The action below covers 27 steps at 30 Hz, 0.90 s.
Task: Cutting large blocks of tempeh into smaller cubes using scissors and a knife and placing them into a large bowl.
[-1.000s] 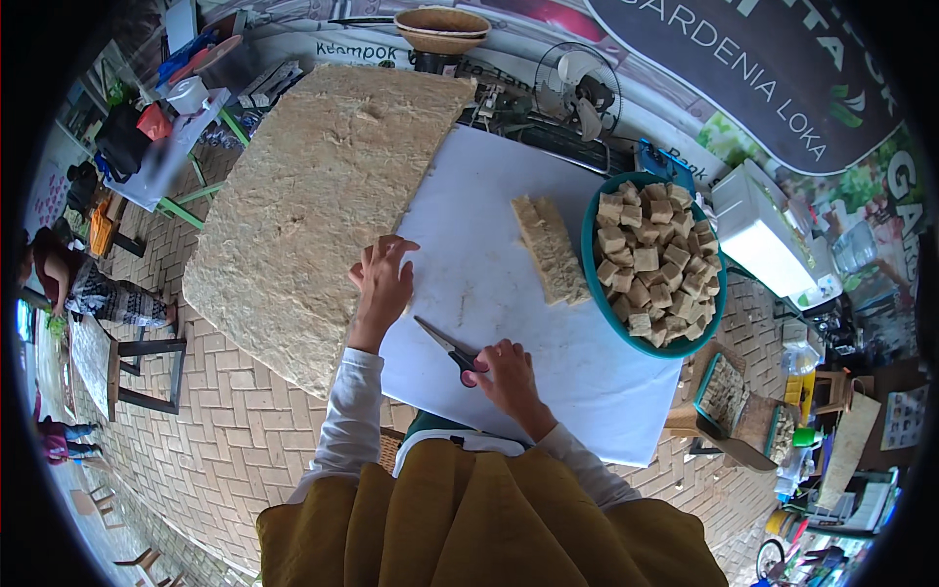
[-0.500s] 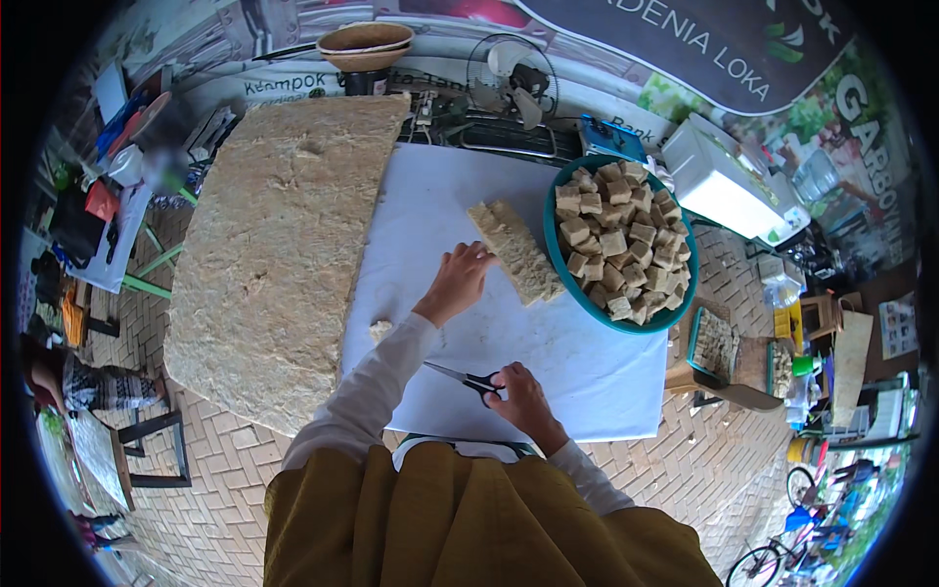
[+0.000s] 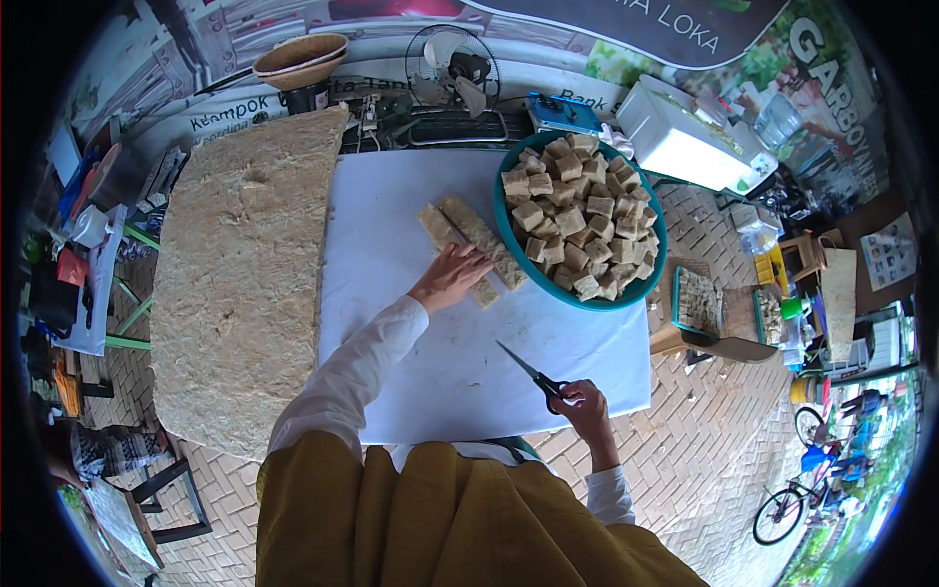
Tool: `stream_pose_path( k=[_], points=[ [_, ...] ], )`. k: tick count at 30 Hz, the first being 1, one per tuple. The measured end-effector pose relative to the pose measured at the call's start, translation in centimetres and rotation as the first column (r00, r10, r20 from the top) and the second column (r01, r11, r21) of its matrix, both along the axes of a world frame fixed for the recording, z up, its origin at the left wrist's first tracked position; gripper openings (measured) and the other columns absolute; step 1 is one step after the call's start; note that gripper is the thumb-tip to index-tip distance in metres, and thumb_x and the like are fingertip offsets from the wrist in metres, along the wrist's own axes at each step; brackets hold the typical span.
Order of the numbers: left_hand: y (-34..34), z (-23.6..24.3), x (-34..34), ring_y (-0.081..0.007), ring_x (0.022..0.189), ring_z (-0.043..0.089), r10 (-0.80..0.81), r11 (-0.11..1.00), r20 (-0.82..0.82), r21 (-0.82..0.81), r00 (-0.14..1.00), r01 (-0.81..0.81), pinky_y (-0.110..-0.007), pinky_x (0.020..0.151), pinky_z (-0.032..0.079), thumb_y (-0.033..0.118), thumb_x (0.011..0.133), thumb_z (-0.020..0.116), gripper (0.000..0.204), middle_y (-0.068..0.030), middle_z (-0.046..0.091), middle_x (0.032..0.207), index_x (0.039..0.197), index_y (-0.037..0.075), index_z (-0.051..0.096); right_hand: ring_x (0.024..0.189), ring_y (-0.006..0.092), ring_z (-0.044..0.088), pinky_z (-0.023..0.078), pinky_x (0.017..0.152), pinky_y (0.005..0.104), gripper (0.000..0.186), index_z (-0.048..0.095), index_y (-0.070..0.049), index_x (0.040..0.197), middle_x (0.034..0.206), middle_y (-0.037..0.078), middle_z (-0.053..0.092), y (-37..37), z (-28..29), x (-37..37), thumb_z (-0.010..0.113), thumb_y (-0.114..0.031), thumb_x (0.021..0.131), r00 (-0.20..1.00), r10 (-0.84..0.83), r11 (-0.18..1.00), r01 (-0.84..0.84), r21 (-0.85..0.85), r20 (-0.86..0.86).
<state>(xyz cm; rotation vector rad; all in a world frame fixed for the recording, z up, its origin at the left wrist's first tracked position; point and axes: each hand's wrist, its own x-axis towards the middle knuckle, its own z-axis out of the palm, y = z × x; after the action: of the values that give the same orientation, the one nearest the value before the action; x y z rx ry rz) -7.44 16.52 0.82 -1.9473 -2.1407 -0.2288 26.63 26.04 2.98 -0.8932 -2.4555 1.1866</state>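
Two narrow strips of tan, fibrous rockwool lie side by side on the white-covered table. My left hand [image 3: 450, 277] has its fingers curled over the left strip [image 3: 437, 227], hiding its middle. The right strip [image 3: 481, 235] lies just beyond my fingertips, close to the tub. Near the table's front edge, my right hand [image 3: 585, 411] grips black-handled scissors [image 3: 544, 381] by the loops. Their blades look closed and point up and left, apart from the strips. A round teal tub [image 3: 657, 256] heaped with rockwool cubes [image 3: 587, 210] stands right of the strips.
A large thick rockwool slab [image 3: 240, 284] covers the left side. Behind the table are a fan [image 3: 452, 68], woven bowls [image 3: 300, 61] and a blue box [image 3: 564, 113]. Trays of tan pieces [image 3: 698, 301] stand to the right, above brick paving [image 3: 685, 440].
The single wide piece now shows as two strips with a gap. My left hand has moved over the left strip. My right hand and the scissors have shifted right. The whole view has turned.
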Motion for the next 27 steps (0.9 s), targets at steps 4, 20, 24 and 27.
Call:
stream_pose_path(
  k=[4, 20, 24, 27],
  points=[
    [-0.9, 0.8, -0.6, -0.0203, 0.102, 0.046, -0.071, 0.997, 0.016, 0.022, 0.997, 0.071, -0.037, 0.082, 0.037, 0.020, 0.069, 0.070, 0.042, -0.0019, 0.055, 0.101, 0.108, 0.013, 0.057, 0.065, 0.0150, 0.060, 0.046, 0.054, 0.0274, 0.031, 0.062, 0.002, 0.078, 0.079, 0.009, 0.062, -0.3, 1.2, -0.8, 0.077, -0.024, 0.072, 0.980, -0.022, 0.906, 0.104, -0.411, 0.199],
    [-5.6, 1.6, 5.5, -0.0238, 0.083, 0.054, 0.147, 0.957, 0.445, 0.162, 0.883, -0.241, -0.038, 0.074, 0.044, 0.018, 0.063, 0.074, 0.033, -0.0045, 0.055, 0.084, 0.092, 0.010, 0.059, 0.062, 0.0116, 0.044, 0.039, 0.055, 0.0241, 0.067, 0.055, 0.000, 0.085, 0.072, 0.002, 0.046, -3.9, 0.0, -7.1, 0.060, -0.066, 0.072, 0.904, 0.348, 0.681, -0.062, -0.730, 0.248],
    [-6.3, 1.0, 6.7, -0.0247, 0.085, 0.054, 0.115, 0.939, 0.494, 0.230, 0.862, -0.257, -0.040, 0.075, 0.044, 0.021, 0.064, 0.073, 0.035, -0.0054, 0.053, 0.088, 0.094, 0.010, 0.058, 0.062, 0.0103, 0.043, 0.038, 0.054, 0.0237, 0.064, 0.056, 0.000, 0.087, 0.075, 0.001, 0.046, -3.8, 0.0, -8.1, 0.060, -0.062, 0.074, 0.957, 0.285, 0.597, -0.138, -0.791, 0.048],
    [-6.7, 1.0, 6.5, -0.0259, 0.089, 0.054, 0.124, 0.934, 0.543, 0.218, 0.831, -0.282, -0.040, 0.080, 0.043, 0.023, 0.066, 0.074, 0.038, -0.0056, 0.054, 0.094, 0.097, 0.010, 0.058, 0.062, 0.0093, 0.042, 0.037, 0.053, 0.0226, 0.061, 0.057, 0.000, 0.087, 0.074, 0.000, 0.046, -4.0, 0.1, -8.5, 0.061, -0.060, 0.075, 0.956, 0.291, 0.605, -0.158, -0.780, 0.032]
  ],
)
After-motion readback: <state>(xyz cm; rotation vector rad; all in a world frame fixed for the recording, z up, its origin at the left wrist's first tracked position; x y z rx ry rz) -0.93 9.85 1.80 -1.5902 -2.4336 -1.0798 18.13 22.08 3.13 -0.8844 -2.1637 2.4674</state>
